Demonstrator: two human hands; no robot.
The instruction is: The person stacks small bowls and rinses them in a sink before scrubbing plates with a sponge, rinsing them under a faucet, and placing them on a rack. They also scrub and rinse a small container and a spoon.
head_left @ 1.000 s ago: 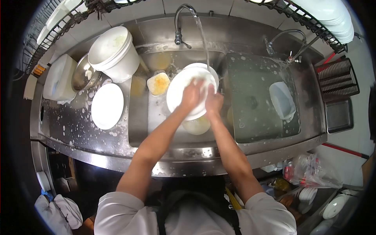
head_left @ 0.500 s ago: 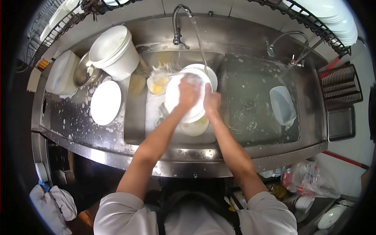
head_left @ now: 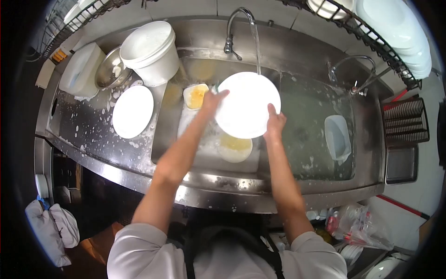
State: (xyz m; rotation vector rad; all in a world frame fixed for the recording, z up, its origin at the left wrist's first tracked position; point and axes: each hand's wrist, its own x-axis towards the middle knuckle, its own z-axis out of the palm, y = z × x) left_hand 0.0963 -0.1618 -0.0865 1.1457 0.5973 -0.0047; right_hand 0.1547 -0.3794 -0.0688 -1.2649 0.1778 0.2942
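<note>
Plate (head_left: pixel 247 106), white and round, is pinched at opposite rims by left hand (head_left: pixel 212 102) and right hand (head_left: pixel 275 122), thumbs on top; held over sink basin (head_left: pixel 168 139), below running faucet (head_left: pixel 229 43).

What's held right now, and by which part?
A white plate, by its rim: left hand at the left edge, right hand at the lower right edge. Can't tell whether the left hand also grips something small.

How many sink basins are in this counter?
2: the left basin, partly covered by the held plate, and the right basin, holding cloudy water. No others show.
</note>
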